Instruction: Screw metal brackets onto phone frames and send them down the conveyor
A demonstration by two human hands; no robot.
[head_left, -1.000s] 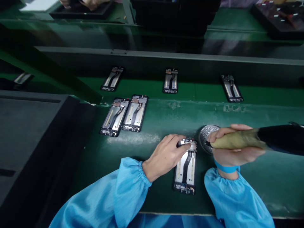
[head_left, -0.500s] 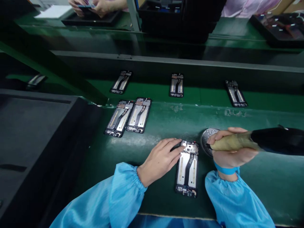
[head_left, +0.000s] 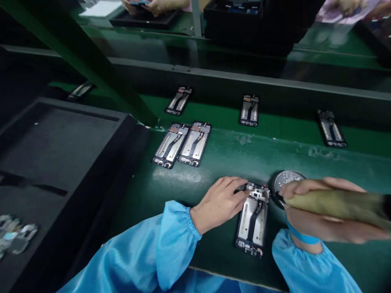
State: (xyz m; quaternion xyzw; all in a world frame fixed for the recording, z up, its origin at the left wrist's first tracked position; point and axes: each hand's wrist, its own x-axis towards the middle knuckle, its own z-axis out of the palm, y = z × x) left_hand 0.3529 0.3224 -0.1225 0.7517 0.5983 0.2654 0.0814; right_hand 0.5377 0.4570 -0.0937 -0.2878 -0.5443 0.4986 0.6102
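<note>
An opened smartphone lies on the green bench in front of me, its circuit board, silver plate and black ribbon cable exposed. My left hand has its bent fingers on the phone's upper left edge, by the board. In my right hand is an electric screwdriver with a yellowish taped grip, blurred by motion. Its tip is hidden near a round, perforated metal dish beside the phone's top right corner.
Two opened phones lie side by side farther left. More phones are spaced along the back strip. A black tray and a slanting green post stand left. Other people's hands show across the bench.
The view has shifted left, so the bench things appear farther right. My right hand and the screwdriver have swung slightly and blurred near the dish. My left hand stays at the phone.
</note>
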